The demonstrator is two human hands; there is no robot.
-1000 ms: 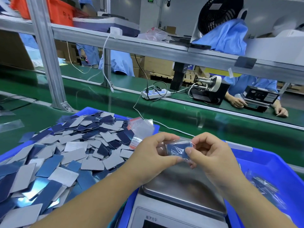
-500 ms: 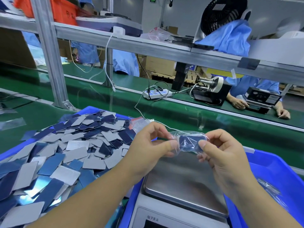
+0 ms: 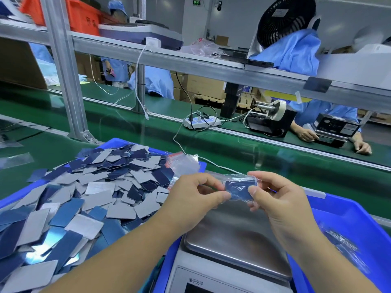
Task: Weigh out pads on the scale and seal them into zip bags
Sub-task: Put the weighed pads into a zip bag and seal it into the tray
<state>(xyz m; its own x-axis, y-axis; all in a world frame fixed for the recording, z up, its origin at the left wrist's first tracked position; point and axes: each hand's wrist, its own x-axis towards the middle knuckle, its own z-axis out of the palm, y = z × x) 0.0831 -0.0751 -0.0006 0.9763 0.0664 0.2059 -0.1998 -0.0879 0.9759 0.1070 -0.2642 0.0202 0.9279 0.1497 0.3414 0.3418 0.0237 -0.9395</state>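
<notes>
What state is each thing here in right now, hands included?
Left hand: pinching the zip bag's left end.
Right hand: pinching its right end.
Zip bag: holds dark blue pads, above the scale.
Scale pan: bare.
Loose pads: heaped in the left bin.

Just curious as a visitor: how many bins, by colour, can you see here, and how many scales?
Blue bins: 2, one heaped with pads and one at the right
Orange bins: 1, up on the shelf
Scales: 1, in front of the person
Total: 4
</notes>
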